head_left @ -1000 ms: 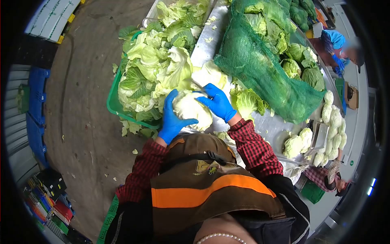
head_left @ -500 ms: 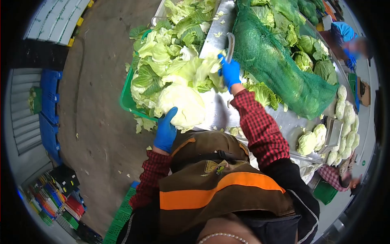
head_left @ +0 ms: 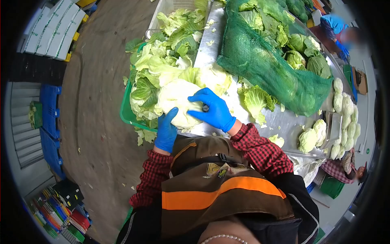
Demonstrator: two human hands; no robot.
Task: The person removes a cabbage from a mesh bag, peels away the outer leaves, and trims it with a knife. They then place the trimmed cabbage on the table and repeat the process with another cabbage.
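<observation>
A pale trimmed cabbage point(head_left: 177, 101) rests at the near edge of the metal table, beside the leaf-filled green crate. My left hand point(head_left: 165, 132), in a blue glove, holds its lower left side with the thumb up against it. My right hand point(head_left: 213, 112), also gloved in blue, grips the right side, fingertips and thumb curled onto the surface with a small gap between them. Loose cabbage leaves point(head_left: 154, 61) are heaped behind the head. Pale leaves point(head_left: 214, 79) lie just beyond my right hand.
The green crate point(head_left: 126, 107) stands left, a white basket point(head_left: 153, 23) beyond it. Green netting point(head_left: 260, 65) with cabbages covers the metal table point(head_left: 280, 126). Trimmed heads point(head_left: 307, 140) and netted pale produce point(head_left: 348, 122) sit right. Two people point(head_left: 334, 25) point(head_left: 339, 170) are at the right.
My right hand has come back toward me from the leaves onto the cabbage. A curved pale object beside it earlier is out of sight. My left hand stays on the cabbage.
</observation>
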